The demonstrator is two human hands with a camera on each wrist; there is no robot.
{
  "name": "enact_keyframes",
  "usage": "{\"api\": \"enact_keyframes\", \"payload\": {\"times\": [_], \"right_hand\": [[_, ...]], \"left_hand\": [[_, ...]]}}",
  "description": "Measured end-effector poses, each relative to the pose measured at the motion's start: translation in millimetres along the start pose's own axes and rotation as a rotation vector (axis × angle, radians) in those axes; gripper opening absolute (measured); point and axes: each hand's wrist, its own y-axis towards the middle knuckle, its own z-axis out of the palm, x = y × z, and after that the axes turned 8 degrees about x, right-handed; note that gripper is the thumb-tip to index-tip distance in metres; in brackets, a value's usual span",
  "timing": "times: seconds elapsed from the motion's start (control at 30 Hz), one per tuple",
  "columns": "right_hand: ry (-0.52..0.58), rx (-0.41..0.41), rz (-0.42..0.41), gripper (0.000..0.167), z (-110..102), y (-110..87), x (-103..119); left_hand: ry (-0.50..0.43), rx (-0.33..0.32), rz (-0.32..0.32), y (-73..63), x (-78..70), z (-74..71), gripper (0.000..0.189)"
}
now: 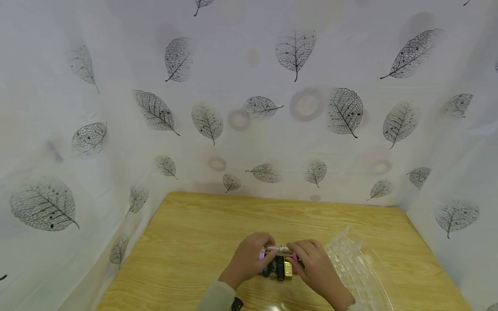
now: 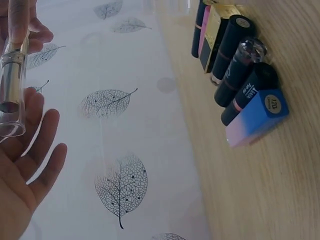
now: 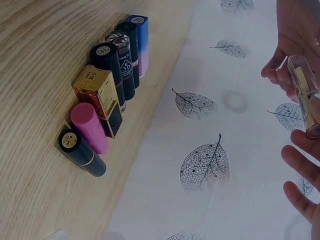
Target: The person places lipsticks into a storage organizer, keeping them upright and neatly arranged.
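A lipstick (image 1: 280, 249) in a clear case with a silvery middle band is held sideways above the table between both hands. My left hand (image 1: 249, 258) pinches one end of it, and my right hand (image 1: 317, 270) grips the other. The left wrist view shows the lipstick (image 2: 12, 85) at its edge, with several fingers of the nearer hand extended. Below the hands several lipsticks stand side by side in a row: a blue-and-pink one (image 3: 142, 47), black tubes (image 3: 107, 60), a gold one (image 3: 95, 85), a pink one (image 3: 89, 125) and a black one with a gold band (image 3: 82, 152).
A clear plastic organizer (image 1: 350, 263) with a grid of compartments lies on the wooden table (image 1: 186, 242), right of the right hand. White sheeting (image 1: 241, 147) printed with dark leaves encloses the table at the back and both sides.
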Motion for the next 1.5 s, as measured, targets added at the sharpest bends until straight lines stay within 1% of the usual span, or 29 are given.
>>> {"api": "enact_keyframes", "payload": {"times": [0.13,0.23,0.3,0.33,0.47,0.5,0.6,0.73,0.93,1.1,1.17,1.27,1.37,1.43,1.5], "right_hand": [[0.008,0.012,0.011,0.048,0.1,-1.7,-0.5],[0.020,0.051,0.029,0.049,-0.7,-3.2,-0.3],[0.049,0.084,0.045,0.049,-1.4,-4.2,-0.2],[0.070,0.102,0.054,0.045,-1.9,-4.6,-0.2],[0.167,0.142,0.090,0.021,-2.6,-5.4,0.6],[0.184,0.146,0.097,0.021,-2.3,-5.5,0.9],[0.214,0.147,0.114,0.031,-1.0,-5.6,1.6],[0.223,0.137,0.126,0.033,0.6,-5.6,2.5],[0.208,0.108,0.155,0.035,2.5,-5.1,5.7],[0.204,0.104,0.217,0.035,5.9,-6.0,7.4],[0.202,0.096,0.240,0.036,6.9,-5.9,8.3],[0.179,0.075,0.257,0.037,7.7,-5.0,10.5],[0.154,0.057,0.265,0.038,7.9,-3.8,12.6],[0.147,0.053,0.277,0.039,8.1,-3.4,13.7],[0.141,0.054,0.285,0.039,8.2,-3.2,14.4]], "left_hand": [[-0.014,-0.001,0.034,0.5,0.5,0.6,0.019],[-0.015,-0.013,0.060,0.7,0.8,1.1,0.020],[-0.007,-0.024,0.076,0.9,0.4,0.9,0.018],[-0.002,-0.030,0.082,1.2,-0.1,0.5,0.017],[0.021,-0.052,0.105,1.8,-2.5,-1.8,0.016],[0.028,-0.055,0.110,1.9,-2.9,-2.2,0.016],[0.045,-0.055,0.118,2.0,-4.5,-3.2,0.017],[0.026,-0.053,0.111,2.5,-6.9,-3.3,0.025],[-0.074,-0.095,0.099,3.8,-11.0,-0.3,0.044],[-0.273,-0.140,0.076,5.3,-13.4,6.8,0.053],[-0.347,-0.159,0.051,5.7,-15.2,9.6,0.053],[-0.427,-0.190,0.016,6.3,-18.0,12.9,0.049],[-0.499,-0.213,-0.005,7.3,-20.4,15.0,0.044],[-0.527,-0.221,-0.020,8.2,-21.6,16.3,0.040],[-0.528,-0.222,-0.038,8.9,-22.8,16.9,0.037]]}}
